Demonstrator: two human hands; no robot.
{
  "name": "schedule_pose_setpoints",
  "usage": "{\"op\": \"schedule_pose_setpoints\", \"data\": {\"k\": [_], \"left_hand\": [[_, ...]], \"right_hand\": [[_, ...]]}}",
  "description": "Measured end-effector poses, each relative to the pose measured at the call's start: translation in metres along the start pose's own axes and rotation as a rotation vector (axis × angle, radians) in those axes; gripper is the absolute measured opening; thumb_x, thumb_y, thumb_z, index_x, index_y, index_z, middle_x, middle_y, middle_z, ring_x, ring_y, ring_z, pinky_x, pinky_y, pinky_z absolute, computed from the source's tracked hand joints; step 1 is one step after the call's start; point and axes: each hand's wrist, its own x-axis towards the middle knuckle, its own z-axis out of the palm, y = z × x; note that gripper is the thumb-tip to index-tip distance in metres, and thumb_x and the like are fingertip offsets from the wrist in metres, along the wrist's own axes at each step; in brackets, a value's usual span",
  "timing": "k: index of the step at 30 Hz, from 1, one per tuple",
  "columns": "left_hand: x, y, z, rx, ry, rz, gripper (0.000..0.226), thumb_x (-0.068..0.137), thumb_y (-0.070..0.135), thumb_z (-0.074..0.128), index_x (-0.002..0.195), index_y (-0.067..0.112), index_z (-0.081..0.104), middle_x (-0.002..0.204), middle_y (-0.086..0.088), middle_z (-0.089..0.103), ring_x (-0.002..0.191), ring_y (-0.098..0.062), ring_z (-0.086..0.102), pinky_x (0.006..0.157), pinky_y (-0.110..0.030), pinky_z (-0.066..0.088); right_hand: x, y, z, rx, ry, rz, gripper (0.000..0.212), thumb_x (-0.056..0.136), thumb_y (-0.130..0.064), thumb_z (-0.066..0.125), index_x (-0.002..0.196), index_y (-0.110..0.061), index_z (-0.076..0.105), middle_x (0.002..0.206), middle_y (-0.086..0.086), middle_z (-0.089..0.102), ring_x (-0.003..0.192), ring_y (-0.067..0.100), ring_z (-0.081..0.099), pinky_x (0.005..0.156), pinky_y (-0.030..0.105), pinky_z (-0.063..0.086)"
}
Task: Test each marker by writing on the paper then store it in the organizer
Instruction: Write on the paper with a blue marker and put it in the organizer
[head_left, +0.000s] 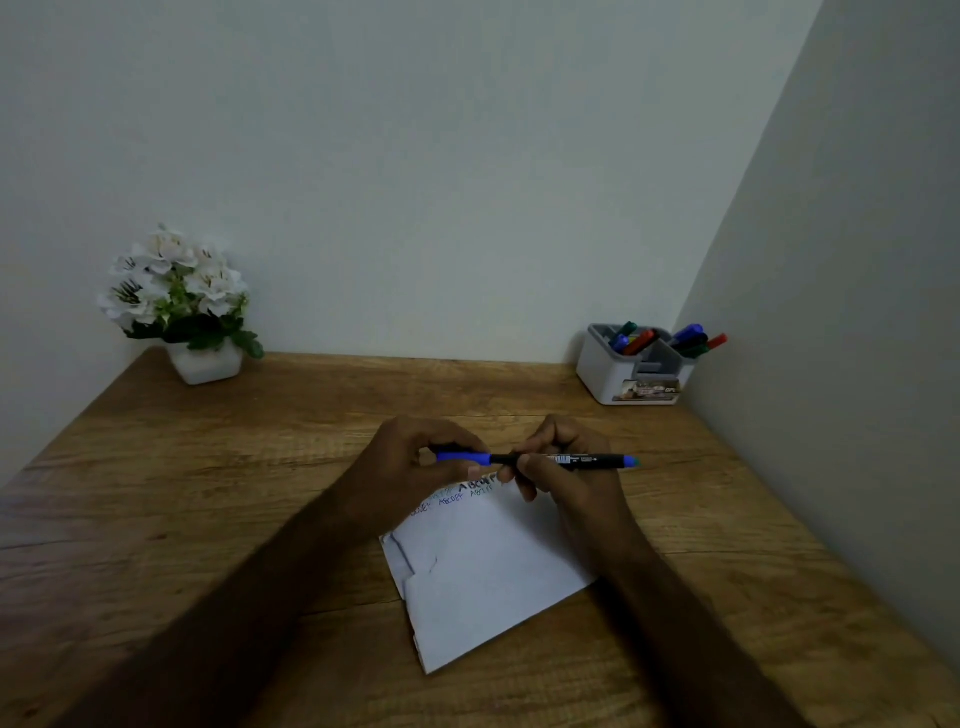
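Note:
A blue-capped marker (571, 460) with a black barrel lies level in the air above the top of the white paper (483, 577). My left hand (410, 467) pinches its blue cap end at the left. My right hand (561, 478) grips the barrel near the middle. The paper lies on the wooden desk (260, 467) and bears several lines of test lettering along its far edge, partly hidden by my hands. The grey-and-white organizer (631, 379) stands at the back right corner with several markers in its compartments.
A white pot of white flowers (182, 306) stands at the desk's back left. Walls close the desk in at the back and along the right side, right beside the organizer.

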Motion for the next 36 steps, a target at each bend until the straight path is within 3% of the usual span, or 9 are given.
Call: {"op": "schedule_pose_setpoints", "data": {"k": [7,12,17,20,23,27,31,34,36], "left_hand": [[-0.001,0.005,0.002,0.12,-0.073,0.117,0.017,0.084,0.023,0.073,0.099,0.014,0.075,0.091,0.005,0.074,0.083,-0.009,0.067,0.075,-0.03,0.053],[-0.003,0.008,0.003,0.163,-0.046,0.156,0.031,0.08,0.039,0.065,0.093,0.013,0.074,0.085,0.003,0.072,0.077,-0.009,0.065,0.069,-0.028,0.052],[-0.004,0.007,0.003,0.13,0.019,0.181,0.009,0.077,0.013,0.078,0.085,0.012,0.075,0.079,0.006,0.072,0.072,-0.005,0.065,0.064,-0.009,0.042],[-0.004,0.007,0.003,0.106,0.029,0.183,0.009,0.075,0.011,0.08,0.082,0.014,0.075,0.076,0.009,0.072,0.07,-0.006,0.066,0.063,-0.01,0.043],[-0.003,0.007,0.004,0.067,0.075,0.135,0.011,0.073,0.01,0.081,0.082,0.014,0.076,0.076,0.009,0.072,0.073,-0.009,0.068,0.065,-0.016,0.049],[-0.001,0.007,0.007,0.017,0.158,0.092,0.019,0.066,0.013,0.087,0.081,0.014,0.076,0.076,0.008,0.073,0.073,-0.012,0.069,0.066,-0.028,0.056],[-0.002,0.003,0.007,0.043,0.134,0.039,0.038,0.058,0.022,0.093,0.088,0.013,0.071,0.077,0.006,0.073,0.072,-0.009,0.07,0.066,-0.024,0.056],[0.001,-0.002,0.007,0.047,0.162,0.018,0.026,0.066,0.025,0.087,0.084,0.017,0.071,0.076,0.009,0.071,0.072,-0.01,0.069,0.066,-0.024,0.055],[0.007,-0.004,0.007,0.067,0.16,0.009,0.018,0.072,0.03,0.081,0.082,0.018,0.071,0.074,0.008,0.07,0.071,-0.012,0.068,0.065,-0.028,0.056]], "right_hand": [[0.0,0.001,0.001,-0.152,-0.043,0.035,0.014,0.084,-0.003,0.075,0.074,0.0,0.066,0.068,0.003,0.068,0.063,0.01,0.062,0.061,0.02,0.049],[0.001,-0.001,0.004,-0.143,-0.069,0.082,0.013,0.084,-0.008,0.076,0.073,-0.011,0.068,0.071,0.001,0.069,0.066,0.009,0.062,0.062,0.022,0.05],[0.0,-0.002,0.009,-0.113,-0.114,0.138,0.012,0.087,-0.011,0.074,0.078,-0.009,0.067,0.073,-0.002,0.069,0.067,0.01,0.061,0.063,0.029,0.05],[0.0,-0.001,0.009,-0.112,-0.131,0.129,0.01,0.087,-0.01,0.073,0.079,-0.008,0.067,0.075,0.001,0.07,0.069,0.013,0.062,0.066,0.034,0.05],[0.001,-0.002,0.011,-0.115,-0.091,0.091,0.008,0.086,-0.006,0.074,0.083,-0.008,0.067,0.08,0.009,0.072,0.071,0.014,0.066,0.067,0.027,0.053],[0.003,0.0,0.011,-0.073,-0.045,0.091,0.013,0.086,-0.001,0.072,0.098,-0.005,0.072,0.088,0.003,0.076,0.085,0.014,0.071,0.076,0.024,0.056],[0.005,0.003,0.007,-0.071,0.028,0.086,0.015,0.098,-0.004,0.055,0.106,-0.009,0.068,0.105,0.003,0.075,0.1,0.014,0.07,0.078,0.026,0.056],[0.006,0.005,0.004,-0.076,0.117,0.077,0.02,0.104,-0.012,0.046,0.116,-0.012,0.062,0.093,0.011,0.072,0.088,0.022,0.07,0.074,0.032,0.054],[0.006,0.01,0.0,-0.219,0.153,0.019,0.02,0.105,-0.02,0.046,0.116,-0.021,0.063,0.08,0.006,0.064,0.074,0.015,0.062,0.066,0.027,0.05]]}}
